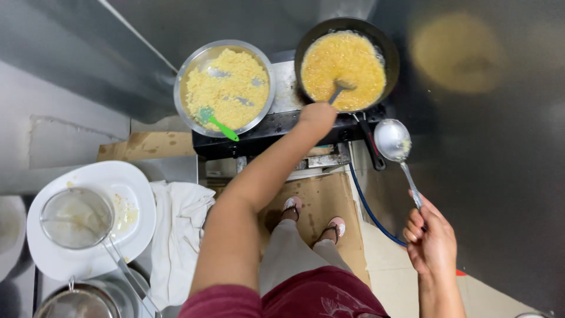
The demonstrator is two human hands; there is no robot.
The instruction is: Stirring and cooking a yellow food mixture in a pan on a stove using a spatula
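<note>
Maroon sleeves at the frame's lower edge mark the person's shoulders, viewed from above. Right hand: fingers clenched round the handle end of a steel ladle, whose bowl, flecked with yellow crumbs, hangs in the air just right of the stove, over the floor. Left hand: arm fully extended, fist gripping the handle of a stirring utensil whose tip is sunk in the wet orange-yellow mixture of the dark frying pan. Beside the pan, on the same black stove, stands a steel bowl of drier yellow crumble with a green spatula lying in it. Farther left, a white plate carries a wire strainer; a white cloth lies next to it. Hazards, as a judgement: the left forearm passes low over the stove's front edge and could be scorched; vigorous stirring could throw hot mixture over the pan's rim; the ladle may drip onto the floor near the sandalled feet and blue gas hose.
</note>
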